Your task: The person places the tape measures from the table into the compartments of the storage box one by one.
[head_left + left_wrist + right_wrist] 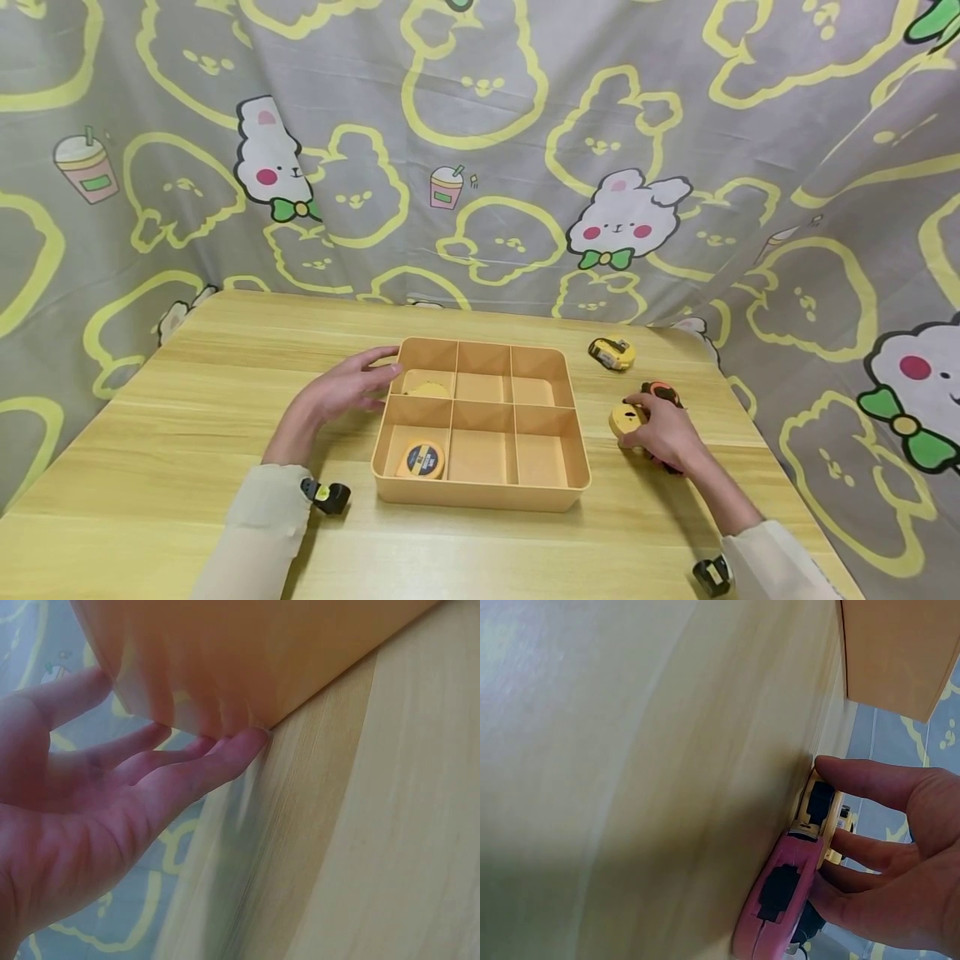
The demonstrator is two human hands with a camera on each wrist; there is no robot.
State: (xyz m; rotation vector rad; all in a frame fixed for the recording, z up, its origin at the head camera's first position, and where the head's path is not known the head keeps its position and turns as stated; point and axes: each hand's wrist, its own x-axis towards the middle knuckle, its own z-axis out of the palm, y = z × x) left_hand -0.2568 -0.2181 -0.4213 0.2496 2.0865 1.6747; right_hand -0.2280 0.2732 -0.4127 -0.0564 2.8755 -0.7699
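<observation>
Right hand (663,429) pinches yellow tape measure (622,421) on table (450,550), right of box (480,497), beside pink tape measure (778,896). Left hand (347,392), fingers spread, touches box's left side. Near-left compartment (416,414): labelled tape measure (422,460), print too small to read.

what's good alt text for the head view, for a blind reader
A right hand grips a yellow tape measure beside a divided tray on a table, while the left hand touches the tray's left side. A round tape measure sits in the front-left compartment, a yellow thing in the one behind; a reddish tape measure and another yellow one lie nearby.
</observation>
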